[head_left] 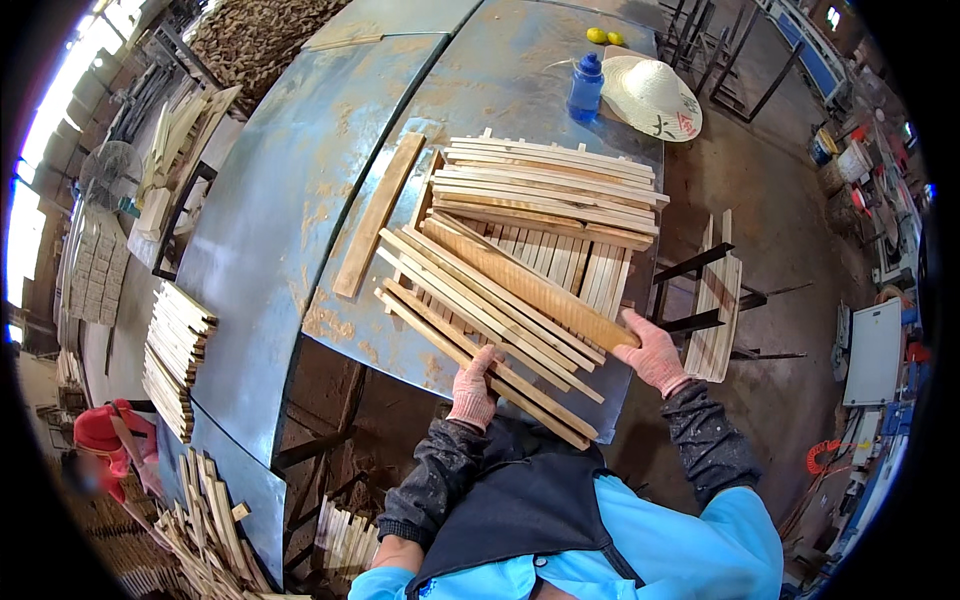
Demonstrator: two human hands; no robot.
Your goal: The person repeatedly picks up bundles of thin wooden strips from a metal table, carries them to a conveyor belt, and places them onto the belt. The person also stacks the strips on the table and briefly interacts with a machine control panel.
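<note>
My left hand (474,388), in a pink work glove, is closed around narrow wooden strips (530,395) at the near edge of the pile. With its glove at the right end of a wider wooden board (530,280), my right hand (652,352) grips that board's end. The board slants across the pile from upper left to lower right. Between the hands lie several loose thin strips (490,300), roughly parallel to it. Under them is a layer of strips (600,275) running another way, and a stacked row of strips (550,180) lies beyond.
A single plank (380,215) lies left of the pile on the metal table (270,210). At the far right are a blue bottle (586,88), a straw hat (652,95) and yellow fruit (597,36). A person in red (118,440) stands at left beside stacked wood (175,360).
</note>
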